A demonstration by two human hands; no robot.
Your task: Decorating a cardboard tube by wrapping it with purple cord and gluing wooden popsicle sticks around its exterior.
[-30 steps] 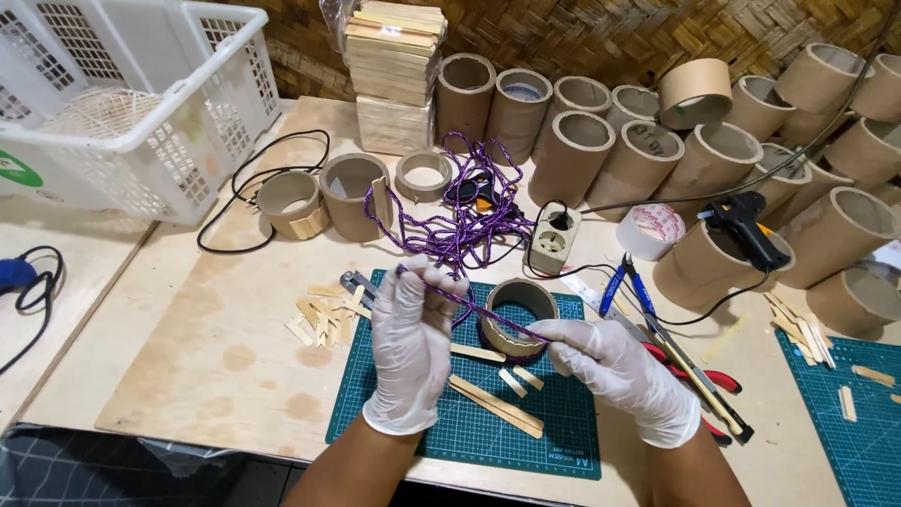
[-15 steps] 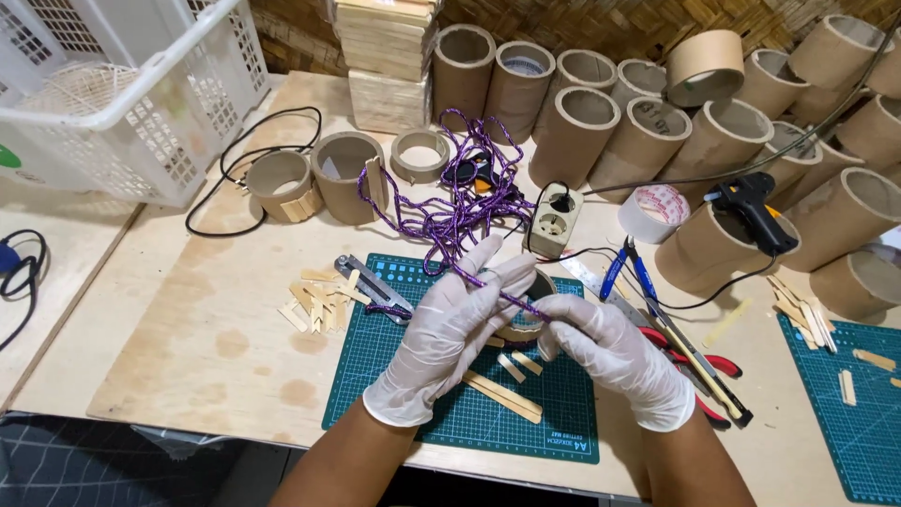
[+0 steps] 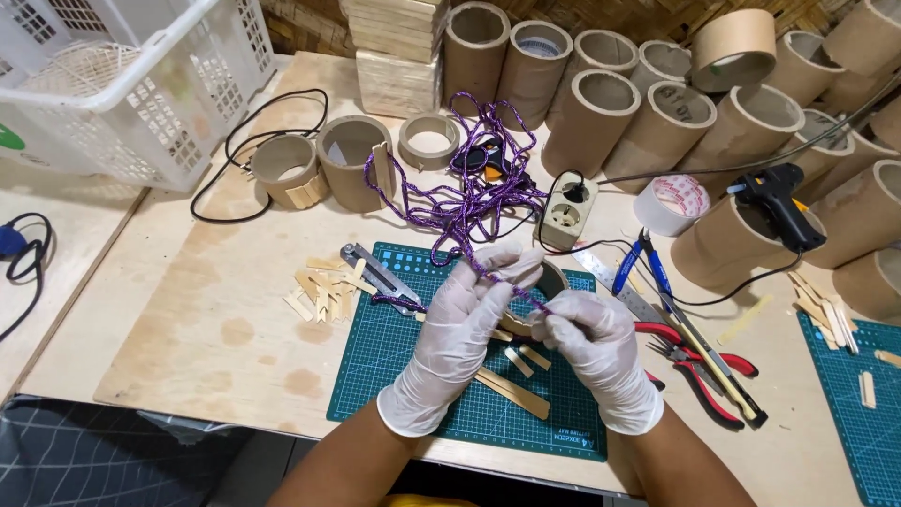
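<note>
A purple cord [image 3: 469, 202] is pinched by the fingers of both gloved hands, left hand [image 3: 457, 330] and right hand [image 3: 589, 345], over a green cutting mat [image 3: 394, 376] beside bare desk [image 3: 197, 329], with empty cardboard tubes [image 3: 601, 117] behind.

Pale plywood surface [image 3: 188, 329], stained in patches, butted against a second light surface [image 3: 56, 235] on the left. Woven bamboo-mat wall [image 3: 601, 14] along the back. Dark checked floor [image 3: 113, 460] below the near edge, under even, soft light.

Cutting mat [image 3: 394, 376] on table; basket [image 3: 141, 103] far left; tubes [image 3: 657, 113] behind; pliers [image 3: 699, 361] right of mat.
</note>
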